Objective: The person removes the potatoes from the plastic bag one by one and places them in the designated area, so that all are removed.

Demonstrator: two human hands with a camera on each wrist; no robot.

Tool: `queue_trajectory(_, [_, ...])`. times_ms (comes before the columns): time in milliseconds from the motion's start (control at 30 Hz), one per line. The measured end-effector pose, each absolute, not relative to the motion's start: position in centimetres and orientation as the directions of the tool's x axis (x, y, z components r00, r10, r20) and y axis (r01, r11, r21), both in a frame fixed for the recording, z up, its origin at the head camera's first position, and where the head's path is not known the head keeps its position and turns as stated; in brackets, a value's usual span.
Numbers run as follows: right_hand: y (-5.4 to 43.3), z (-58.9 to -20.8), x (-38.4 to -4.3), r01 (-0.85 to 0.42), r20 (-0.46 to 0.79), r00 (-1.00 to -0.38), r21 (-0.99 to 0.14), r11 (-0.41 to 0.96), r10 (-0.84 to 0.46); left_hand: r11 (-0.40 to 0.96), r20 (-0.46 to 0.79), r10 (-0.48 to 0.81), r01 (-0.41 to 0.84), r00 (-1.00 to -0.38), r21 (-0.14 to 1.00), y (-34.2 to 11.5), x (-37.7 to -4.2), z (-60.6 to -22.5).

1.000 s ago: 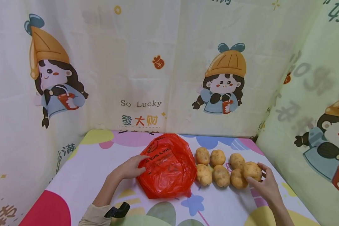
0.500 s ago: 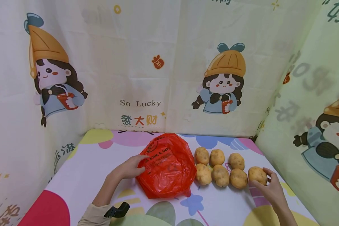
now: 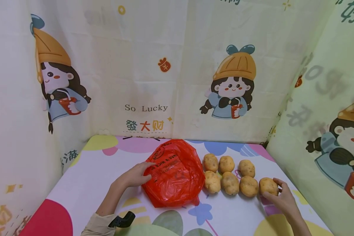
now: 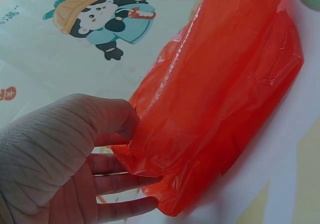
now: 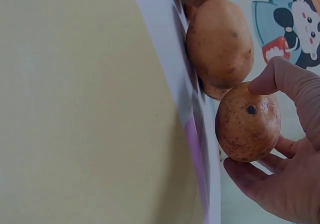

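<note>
At the left side of a red plastic bag [image 3: 177,178], my left hand [image 3: 135,174] pinches its edge between thumb and fingers. The left wrist view shows the thumb against the thin red film [image 4: 220,84], with the other fingers spread below. My right hand [image 3: 284,198] grips a potato [image 3: 268,186] at the right end of the front row, thumb on the near side and fingers round the far side. Close up, this brown potato [image 5: 247,121] has a dark spot and sits right beside a neighbouring potato [image 5: 220,42].
Several more potatoes stand in two rows between bag and right hand, among them a front one [image 3: 249,186] and a back one [image 3: 246,168]. A colourful patterned cloth [image 3: 106,170] covers the table. Printed curtains [image 3: 147,75] close off the back and sides.
My right hand has shifted right with its potato, from against the neighbouring potatoes to the front row's end, then lowered it slightly. My left hand and the bag stay put.
</note>
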State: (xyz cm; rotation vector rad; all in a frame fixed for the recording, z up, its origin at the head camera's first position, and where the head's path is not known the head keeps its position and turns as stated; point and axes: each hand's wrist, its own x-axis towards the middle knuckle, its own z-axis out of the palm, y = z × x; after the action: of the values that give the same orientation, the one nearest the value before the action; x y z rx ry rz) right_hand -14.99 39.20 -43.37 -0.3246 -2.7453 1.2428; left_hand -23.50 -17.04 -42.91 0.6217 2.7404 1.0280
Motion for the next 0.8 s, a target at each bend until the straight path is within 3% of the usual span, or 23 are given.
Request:
queue_trajectory(467, [39.62, -43.65, -15.38, 0.185, -0.062, -0.976, -0.749, 0.636, 0.211, 0.674, 0.022, 0.439, 0.345, -0.898, 0.653, -17.15, -23.64, -43.03])
queue_trajectory(800, [39.60, -44.01, -15.38, 0.104, 0.011, -0.985, -0.756, 0.646, 0.171, 0.673, 0.018, 0.435, 0.339, -0.900, 0.658, -17.07, -23.64, -43.16])
